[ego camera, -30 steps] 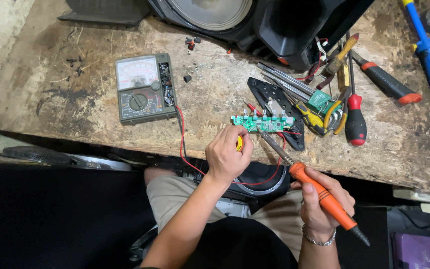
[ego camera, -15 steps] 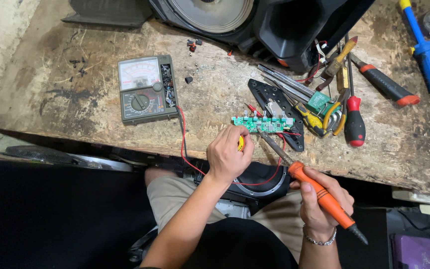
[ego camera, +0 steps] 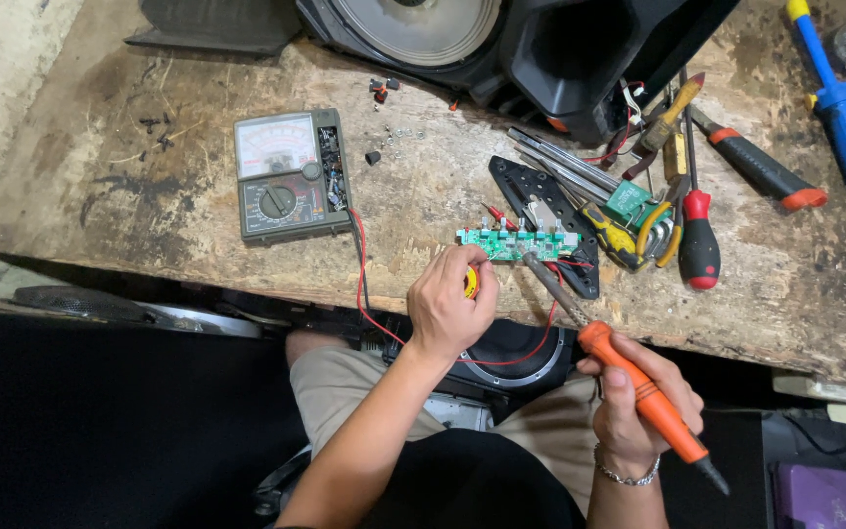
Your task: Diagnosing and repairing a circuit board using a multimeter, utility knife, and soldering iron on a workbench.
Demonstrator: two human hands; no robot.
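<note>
Just past the left hand [ego camera: 450,302], a green board [ego camera: 516,242] lies on the tabletop [ego camera: 149,216]; the grip there is pinched on a small yellow solder reel [ego camera: 469,282]. The right hand [ego camera: 634,397] is clenched on an orange iron [ego camera: 638,392], tip touching the board, so soldering looks under way, unfinished. I count one board, one iron, one meter [ego camera: 286,176], three screwdrivers with red or orange handles, and one blue tool [ego camera: 844,127].
</note>
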